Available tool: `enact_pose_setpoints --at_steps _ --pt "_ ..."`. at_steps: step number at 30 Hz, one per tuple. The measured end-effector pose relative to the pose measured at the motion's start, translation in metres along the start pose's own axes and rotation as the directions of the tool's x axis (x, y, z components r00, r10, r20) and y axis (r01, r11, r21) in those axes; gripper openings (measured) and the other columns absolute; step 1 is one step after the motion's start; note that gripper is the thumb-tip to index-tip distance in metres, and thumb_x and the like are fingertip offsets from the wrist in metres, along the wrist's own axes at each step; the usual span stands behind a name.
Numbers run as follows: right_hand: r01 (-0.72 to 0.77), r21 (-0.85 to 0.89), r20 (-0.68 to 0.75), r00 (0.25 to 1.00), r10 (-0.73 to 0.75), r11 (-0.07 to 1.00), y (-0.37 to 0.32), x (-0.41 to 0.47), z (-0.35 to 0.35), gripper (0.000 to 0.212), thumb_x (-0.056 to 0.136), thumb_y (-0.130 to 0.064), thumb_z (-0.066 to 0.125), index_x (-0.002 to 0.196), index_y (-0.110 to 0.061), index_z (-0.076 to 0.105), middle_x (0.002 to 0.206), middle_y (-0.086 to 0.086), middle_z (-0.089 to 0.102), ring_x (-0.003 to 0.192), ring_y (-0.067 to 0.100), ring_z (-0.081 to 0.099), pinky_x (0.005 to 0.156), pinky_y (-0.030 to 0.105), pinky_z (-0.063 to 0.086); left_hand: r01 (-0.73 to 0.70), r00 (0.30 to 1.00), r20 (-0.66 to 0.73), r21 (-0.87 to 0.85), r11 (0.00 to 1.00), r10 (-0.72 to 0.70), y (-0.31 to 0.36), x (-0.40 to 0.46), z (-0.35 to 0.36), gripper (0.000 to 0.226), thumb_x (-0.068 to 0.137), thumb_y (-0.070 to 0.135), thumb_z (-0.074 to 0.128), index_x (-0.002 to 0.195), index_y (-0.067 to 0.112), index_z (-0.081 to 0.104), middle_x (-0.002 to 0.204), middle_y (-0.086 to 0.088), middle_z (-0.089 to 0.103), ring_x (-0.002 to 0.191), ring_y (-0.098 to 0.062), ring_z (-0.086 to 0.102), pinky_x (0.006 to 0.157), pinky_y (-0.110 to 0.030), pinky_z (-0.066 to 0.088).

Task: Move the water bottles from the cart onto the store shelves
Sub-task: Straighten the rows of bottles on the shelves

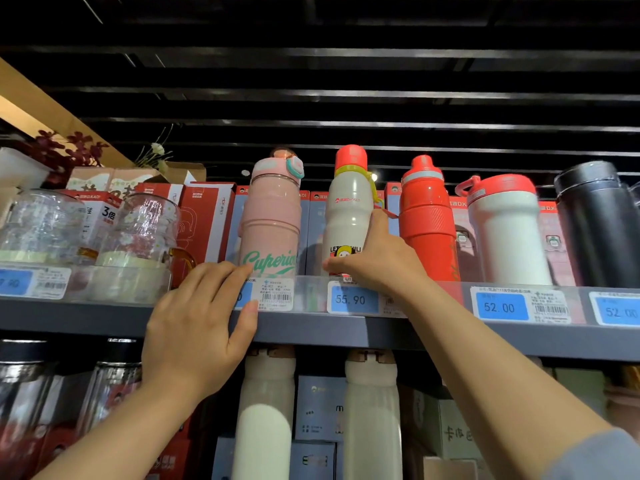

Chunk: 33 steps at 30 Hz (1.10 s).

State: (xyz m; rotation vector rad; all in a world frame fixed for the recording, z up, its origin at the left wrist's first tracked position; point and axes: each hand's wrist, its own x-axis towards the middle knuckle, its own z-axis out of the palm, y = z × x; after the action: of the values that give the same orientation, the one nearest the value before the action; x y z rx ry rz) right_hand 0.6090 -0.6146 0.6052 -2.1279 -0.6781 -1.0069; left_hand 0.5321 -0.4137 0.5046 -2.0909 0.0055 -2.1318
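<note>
Right hand (375, 259) is gripping the white bottle (348, 216) standing on the top shelf (104, 317), fingers curled round its lower body. Left hand (197, 327) is resting fingers apart, tips touching the pink bottle (272, 216) beside it. Red bottle (427, 220) is standing just right.

I'm seeing a pink bottle (270, 216) with a matt, smooth body and a clear glossy plastic collar under its lid. Next to it, the white bottle (348, 216) has a soft sheen and a glossy red plastic cap. The red bottle (427, 223) looks matt, with a finely ribbed band. The black flask (601, 226) shines like coated metal. On the left, the glass jars (86, 230) are clear and glossy. The shelf edge (311, 329) is matt grey, and the price tags (502, 306) are paper behind clear plastic.
</note>
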Motion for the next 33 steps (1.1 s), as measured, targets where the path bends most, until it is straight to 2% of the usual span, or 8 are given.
enact_pose_setpoints --at_steps 7,12,16,20,23,28,31,33 --pt "0.097 0.030 -0.058 0.994 -0.095 0.995 0.003 -0.008 -0.011 0.095 0.069 -0.060 0.075 0.140 -0.021 0.025 0.120 0.004 0.059 0.105 0.026 0.059 0.080 0.036 0.047 -0.004 1.000 0.001 -0.005 1.000 0.004 -0.001 0.000 0.001 0.052 0.091 0.036 0.034 0.121 0.005 0.063 0.113 -0.010 0.063 0.109 -0.026 0.050 0.072 -0.042 0.048" --pt "0.064 0.089 -0.425 0.905 -0.020 0.994 0.041 -0.008 -0.056 0.068 0.080 -0.046 0.069 0.134 -0.017 0.039 0.121 0.009 0.055 0.108 0.029 0.054 0.088 0.040 0.046 -0.008 1.000 -0.007 -0.004 1.000 0.008 -0.001 0.001 0.004 0.053 0.091 0.034 0.033 0.120 0.003 0.064 0.111 -0.013 0.063 0.106 -0.030 0.054 0.071 -0.045 0.047" --pt "-0.167 0.038 -0.105 0.980 0.170 0.985 0.070 -0.003 -0.072 0.086 0.074 -0.043 0.076 0.141 -0.019 0.027 0.121 0.009 0.055 0.103 0.030 0.058 0.089 0.043 0.050 -0.011 1.000 0.022 -0.012 1.000 0.012 -0.003 0.000 0.006 0.055 0.092 0.036 0.032 0.122 0.001 0.062 0.113 -0.015 0.062 0.107 -0.034 0.054 0.075 -0.049 0.048" --pt "-0.264 0.126 0.068 0.964 0.257 0.956 0.072 0.005 -0.066 0.079 0.072 -0.035 0.079 0.133 -0.028 0.030 0.116 0.005 0.058 0.097 0.026 0.061 0.088 0.045 0.053 0.003 1.000 0.029 -0.024 1.000 -0.003 -0.002 0.000 0.006 0.055 0.092 0.037 0.031 0.121 0.001 0.061 0.113 -0.015 0.062 0.108 -0.034 0.054 0.074 -0.049 0.049" --pt "-0.280 0.097 0.040 0.960 0.277 0.955 0.072 0.008 -0.062 0.078 0.067 -0.035 0.082 0.128 -0.025 0.034 0.112 0.008 0.060 0.093 0.028 0.063 0.083 0.047 0.055 -0.004 1.000 0.026 -0.025 1.000 0.004 -0.002 0.001 0.004 0.053 0.091 0.036 0.033 0.120 0.002 0.062 0.112 -0.014 0.062 0.106 -0.034 0.056 0.073 -0.047 0.048" --pt "-0.315 -0.086 -0.048 0.949 0.312 0.945 0.071 0.002 -0.057 0.110 0.052 -0.068 0.080 0.138 -0.018 0.032 0.118 0.006 0.058 0.101 0.030 0.060 0.090 0.045 0.050 -0.007 0.999 0.040 -0.012 1.000 0.008 -0.002 0.001 0.001 0.050 0.092 0.036 0.036 0.121 0.004 0.062 0.114 -0.011 0.062 0.109 -0.033 0.056 0.081 -0.043 0.044" --pt "-0.308 -0.057 -0.009 0.951 0.308 0.950 0.069 0.001 -0.058 0.121 0.037 -0.079 0.073 0.135 -0.021 0.033 0.115 0.004 0.059 0.098 0.027 0.061 0.090 0.049 0.051 -0.001 0.998 0.057 -0.017 1.000 0.002 -0.002 0.000 0.001 0.051 0.093 0.037 0.036 0.123 0.004 0.061 0.116 -0.011 0.061 0.110 -0.033 0.056 0.084 -0.042 0.043" --pt "-0.302 -0.016 0.030 0.953 0.303 0.953 0.071 0.002 -0.060 0.120 0.031 -0.073 0.076 0.132 -0.025 0.033 0.111 0.002 0.061 0.096 0.026 0.063 0.090 0.048 0.052 0.002 0.998 0.058 -0.023 1.000 -0.001 -0.002 0.000 0.000 0.051 0.094 0.037 0.035 0.123 0.004 0.061 0.117 -0.011 0.061 0.111 -0.033 0.055 0.085 -0.042 0.042"
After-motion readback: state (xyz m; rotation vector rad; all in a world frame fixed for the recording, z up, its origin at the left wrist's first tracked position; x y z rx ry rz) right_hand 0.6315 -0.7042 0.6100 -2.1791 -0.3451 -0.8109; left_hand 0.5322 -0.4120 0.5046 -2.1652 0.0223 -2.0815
